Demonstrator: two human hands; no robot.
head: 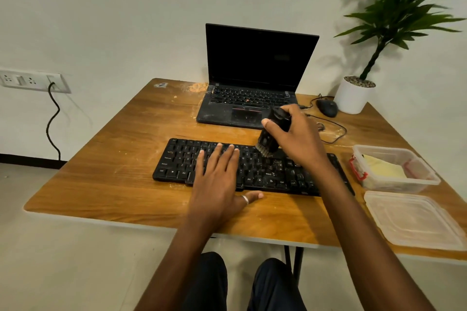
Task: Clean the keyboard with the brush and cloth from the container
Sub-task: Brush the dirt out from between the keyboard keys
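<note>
A black keyboard [265,171] lies across the middle of the wooden table [106,174], with pale dust on its right-hand keys. My right hand [298,139] grips a black brush [269,137], bristles down on the keyboard's top row right of centre. My left hand [217,179] lies flat on the keys left of centre, fingers spread, holding nothing. A clear plastic container [394,169] stands at the right of the keyboard with a yellow cloth [384,166] inside it.
The container's clear lid [412,219] lies near the table's front right corner. An open black laptop [252,78] stands behind the keyboard. A wired mouse [327,107] and a white potted plant [353,96] sit at the back right. My knees show below the table edge.
</note>
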